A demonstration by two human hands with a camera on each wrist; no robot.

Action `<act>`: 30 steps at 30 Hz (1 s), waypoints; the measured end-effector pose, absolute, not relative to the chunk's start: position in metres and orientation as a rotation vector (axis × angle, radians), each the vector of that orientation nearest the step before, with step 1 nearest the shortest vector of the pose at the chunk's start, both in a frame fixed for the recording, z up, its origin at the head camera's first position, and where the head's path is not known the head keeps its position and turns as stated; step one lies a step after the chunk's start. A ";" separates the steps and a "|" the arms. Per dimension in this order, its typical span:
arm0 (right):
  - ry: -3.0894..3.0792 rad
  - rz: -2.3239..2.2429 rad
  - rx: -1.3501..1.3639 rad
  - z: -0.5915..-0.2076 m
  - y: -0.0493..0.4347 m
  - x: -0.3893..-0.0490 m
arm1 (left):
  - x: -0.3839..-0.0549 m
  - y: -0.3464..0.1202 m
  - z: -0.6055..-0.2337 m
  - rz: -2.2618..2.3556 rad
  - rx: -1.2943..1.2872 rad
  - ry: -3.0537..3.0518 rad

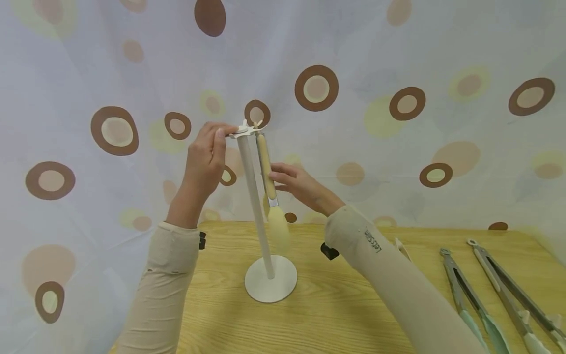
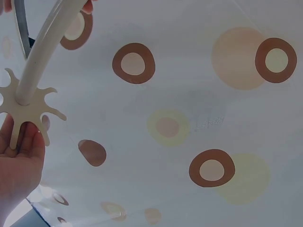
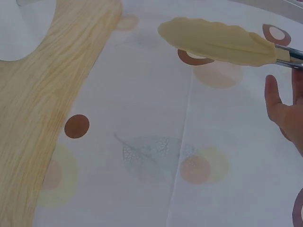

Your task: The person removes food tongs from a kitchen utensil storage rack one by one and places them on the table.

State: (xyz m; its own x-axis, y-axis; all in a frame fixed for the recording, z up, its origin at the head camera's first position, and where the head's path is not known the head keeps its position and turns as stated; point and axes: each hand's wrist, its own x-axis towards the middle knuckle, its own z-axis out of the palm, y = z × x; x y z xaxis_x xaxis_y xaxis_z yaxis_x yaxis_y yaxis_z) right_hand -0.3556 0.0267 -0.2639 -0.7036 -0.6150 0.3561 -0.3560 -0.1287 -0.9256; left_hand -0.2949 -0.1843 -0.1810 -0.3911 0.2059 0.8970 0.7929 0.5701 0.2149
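A white utensil stand (image 1: 255,196) with a round base and a star of hooks at its top stands tilted on the table. My left hand (image 1: 208,150) holds the hooked top (image 2: 26,106), its fingers at the rim between the hooks. From a hook on the right side hang pale yellow tongs (image 1: 267,167), head down. My right hand (image 1: 302,184) touches the handle from the right with extended fingers. In the right wrist view the tongs' scalloped yellow head (image 3: 218,42) shows, while the thumb (image 3: 273,97) stands apart from it.
Green-tipped tongs (image 1: 468,290) and longer white-tipped tongs (image 1: 508,285) lie at the right of the wooden table (image 1: 353,300). Part of another pale utensil (image 1: 402,248) shows behind my right sleeve. A spotted cloth (image 1: 353,137) hangs behind the table.
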 end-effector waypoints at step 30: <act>2.086 -2.016 -1.106 -0.266 0.027 -0.347 | -0.297 -0.184 -0.181 -0.777 -0.824 -1.892</act>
